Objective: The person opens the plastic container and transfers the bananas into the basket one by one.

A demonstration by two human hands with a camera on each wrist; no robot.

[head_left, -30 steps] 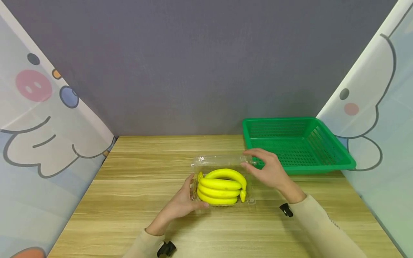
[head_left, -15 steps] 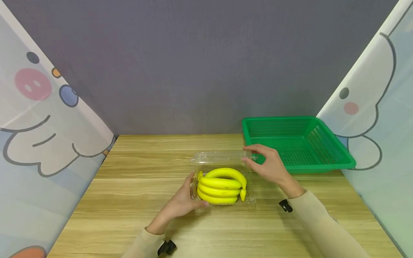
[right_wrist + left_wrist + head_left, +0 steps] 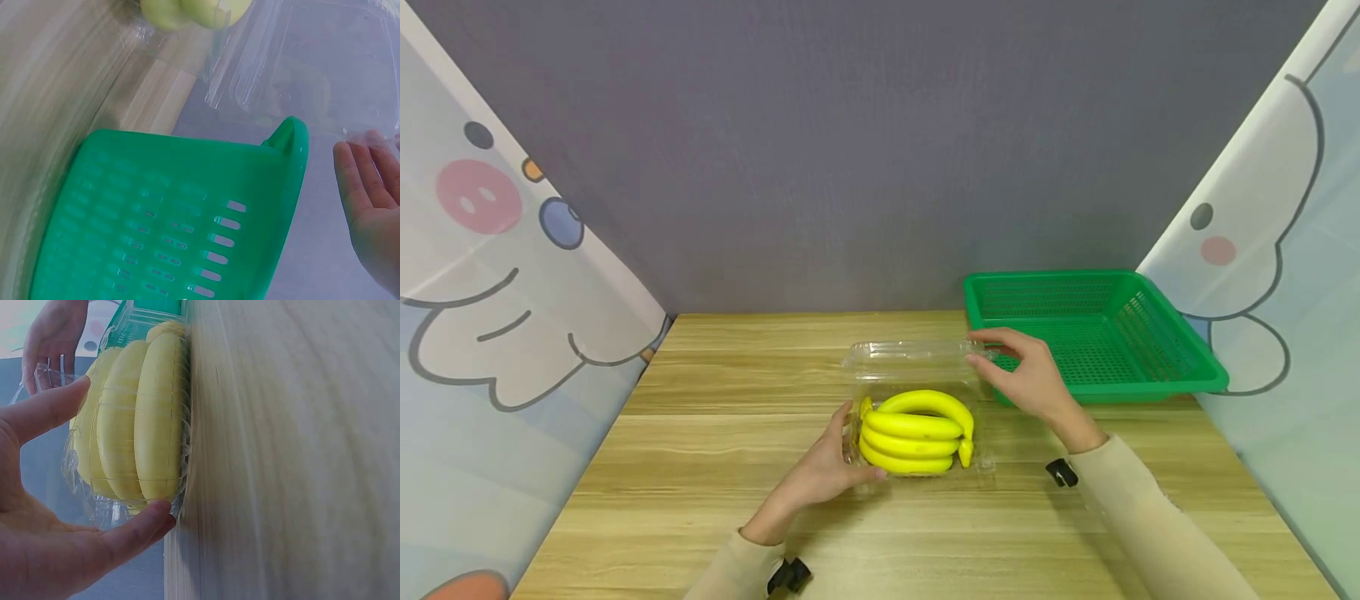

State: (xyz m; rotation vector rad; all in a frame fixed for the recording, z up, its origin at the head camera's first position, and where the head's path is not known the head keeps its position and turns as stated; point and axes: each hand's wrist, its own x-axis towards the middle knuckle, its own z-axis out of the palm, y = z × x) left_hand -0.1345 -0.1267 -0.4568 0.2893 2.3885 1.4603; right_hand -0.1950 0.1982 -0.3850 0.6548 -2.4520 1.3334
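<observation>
A clear plastic clamshell box sits on the table with a bunch of yellow bananas inside. Its lid stands raised at the far side. My left hand holds the box at its left end; in the left wrist view, the thumb lies along one edge and a fingertip presses the end wall low down. My right hand pinches the right end of the lid between thumb and fingers. In the right wrist view, the fingertips meet the edge of the transparent lid.
A green perforated basket stands at the back right of the wooden table, close behind my right hand. A grey wall rises behind the table, with cartoon-printed panels at both sides.
My right hand has moved the lid's held edge slightly up and away from the bananas, toward the back wall. The left hand, box and bananas stay in place.
</observation>
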